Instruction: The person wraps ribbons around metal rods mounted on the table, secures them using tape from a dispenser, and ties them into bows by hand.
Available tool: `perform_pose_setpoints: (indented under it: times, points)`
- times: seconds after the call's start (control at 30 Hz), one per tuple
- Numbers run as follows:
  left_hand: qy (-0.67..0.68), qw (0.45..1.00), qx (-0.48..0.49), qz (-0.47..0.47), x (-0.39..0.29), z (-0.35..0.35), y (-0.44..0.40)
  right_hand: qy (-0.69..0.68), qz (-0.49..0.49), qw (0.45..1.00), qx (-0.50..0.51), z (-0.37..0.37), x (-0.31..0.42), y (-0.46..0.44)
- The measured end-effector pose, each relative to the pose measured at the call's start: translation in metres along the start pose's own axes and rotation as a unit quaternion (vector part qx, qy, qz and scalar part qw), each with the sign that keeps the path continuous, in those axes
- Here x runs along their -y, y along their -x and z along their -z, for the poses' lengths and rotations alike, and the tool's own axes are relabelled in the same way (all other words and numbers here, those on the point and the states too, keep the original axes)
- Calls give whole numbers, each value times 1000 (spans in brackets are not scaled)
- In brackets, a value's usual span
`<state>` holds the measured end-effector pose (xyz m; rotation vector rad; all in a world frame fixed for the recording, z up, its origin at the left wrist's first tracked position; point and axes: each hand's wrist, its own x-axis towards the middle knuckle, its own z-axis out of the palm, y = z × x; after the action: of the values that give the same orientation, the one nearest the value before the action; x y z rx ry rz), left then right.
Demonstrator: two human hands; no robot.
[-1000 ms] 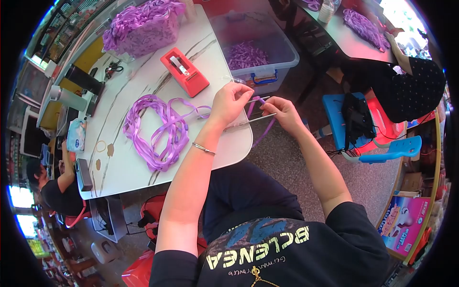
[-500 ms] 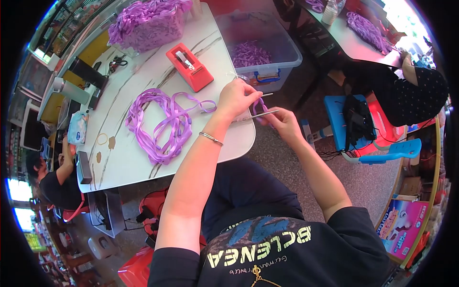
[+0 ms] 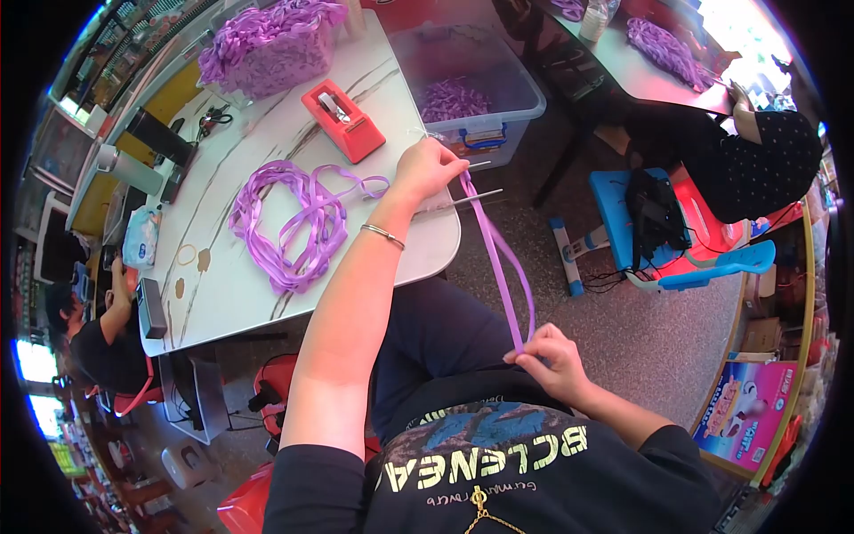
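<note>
Left hand (image 3: pixel 431 169): fingertips closed, the top of the purple ribbon (image 3: pixel 496 267) pinched beside the metal rods (image 3: pixel 476 198).
Right hand (image 3: pixel 555 363): fingers curled, the ribbon's lower end gripped against the thumb.
Ribbon strands: stretched between both hands, past the table's (image 3: pixel 205 307) edge.
Ribbon coil (image 3: pixel 252 209): laid on the tabletop, near the red tape dispenser (image 3: pixel 356 133).
</note>
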<state>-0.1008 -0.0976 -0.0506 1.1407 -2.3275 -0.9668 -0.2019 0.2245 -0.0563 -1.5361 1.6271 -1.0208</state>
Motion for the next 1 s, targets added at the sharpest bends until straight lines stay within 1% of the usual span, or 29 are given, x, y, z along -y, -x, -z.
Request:
perform_pose_setpoints:
  times: [0.1, 0.13, 0.17, 0.23, 0.33, 0.5, 0.57, 0.63, 0.7, 0.77, 0.83, 0.9, 0.97, 1.0]
  points:
    - [-4, 1000, 7, 6, -1, 1, 0, -31, -10, 999, 20, 2, 8, 14]
    - [-4, 1000, 8, 5, -1, 1, 0, -29, -11, 999, 43, 5, 8, 16]
    - [-5, 1000, 10, 5, -1, 1, 0, -29, -10, 999, 42, 3, 6, 19]
    - [-7, 1000, 13, 2, 1, 1, 0, -129, -14, 989, 65, -1, 1, 22]
    - [-14, 1000, 23, 13, -3, 3, 0, -161, -38, 982, 92, -2, 1, 24]
    - [-12, 999, 36, 29, -3, 1, 1, -184, -30, 978, 93, 3, 8, 23]
    - [-15, 1000, -17, -20, 2, -2, 2, -199, -18, 975, 97, 16, 21, 13]
    - [-21, 999, -19, -25, 2, -2, 3, -105, 160, 969, 157, 45, 44, -15]
    - [-26, 999, -23, -30, 1, -2, 3, -61, 320, 940, 101, 67, 65, -55]
    - [-29, 998, -26, -44, 1, -2, 3, 46, 477, 874, 83, 94, 95, -116]
    - [-35, 998, -31, -42, -5, 2, 7, 103, 487, 863, 89, 117, 106, -172]
    - [-43, 998, -38, -39, -3, 0, 7, -33, 381, 924, -22, 103, 116, -226]
    - [-17, 995, -64, -80, 3, -5, 7, -2, 327, 944, -40, 108, 110, -296]
    - [-4, 997, -51, -66, 0, -3, 8, -93, 185, 978, 37, 111, 101, -331]
